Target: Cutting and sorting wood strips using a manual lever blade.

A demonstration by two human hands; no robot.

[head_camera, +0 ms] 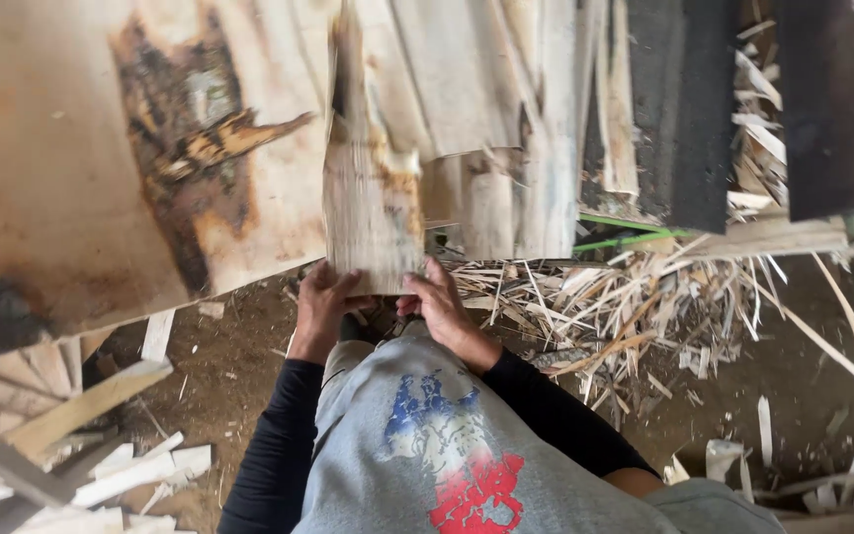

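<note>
Both hands hold one thin wood sheet [372, 213] in the middle of the frame. The left hand [320, 307] grips its bottom left corner and the right hand [440, 305] grips its bottom right corner. A big stained board [81, 168] fills the upper left. Wood scraps [595, 307] lie at the right.

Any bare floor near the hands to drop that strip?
Bare dirt floor left of the left hand, between the big stained sheet and offcut pile. Right of the right hand, splinter heap crowds. Both hold the veneer strip.
</note>
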